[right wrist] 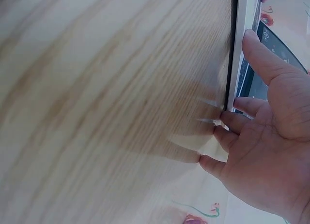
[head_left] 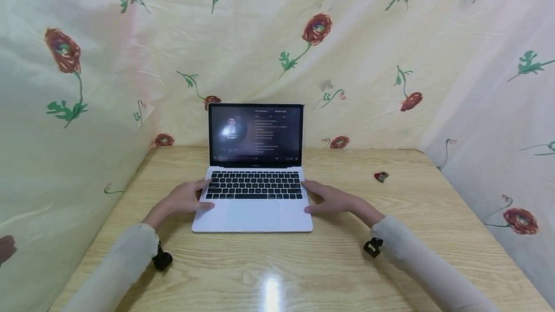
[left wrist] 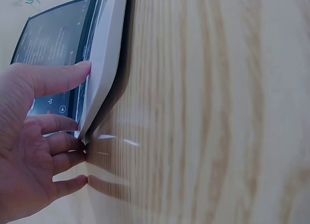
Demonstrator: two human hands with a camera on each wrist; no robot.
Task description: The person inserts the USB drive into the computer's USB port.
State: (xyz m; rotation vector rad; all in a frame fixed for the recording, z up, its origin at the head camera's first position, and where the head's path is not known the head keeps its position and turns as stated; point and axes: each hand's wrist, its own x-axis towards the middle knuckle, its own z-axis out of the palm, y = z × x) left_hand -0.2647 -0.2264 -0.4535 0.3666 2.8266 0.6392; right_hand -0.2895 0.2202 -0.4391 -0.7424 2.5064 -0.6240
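Observation:
An opened silver laptop with a black keyboard rests on the wooden table, its lit screen tilted up behind. My left hand is at the laptop's left side. In the left wrist view its thumb touches the top near the front, while the lower fingertips reach the tabletop. At the right side, my right hand mirrors it, fingers spread. The right wrist view shows that thumb on the laptop's edge and the other fingertips beside it, some on the table. Neither hand has its fingers curled round the laptop.
A small red and silver item lies on the wooden table to the right of the laptop. Floral cloth hangs behind the table and along both sides. Black wrist-worn devices sit below the sleeves.

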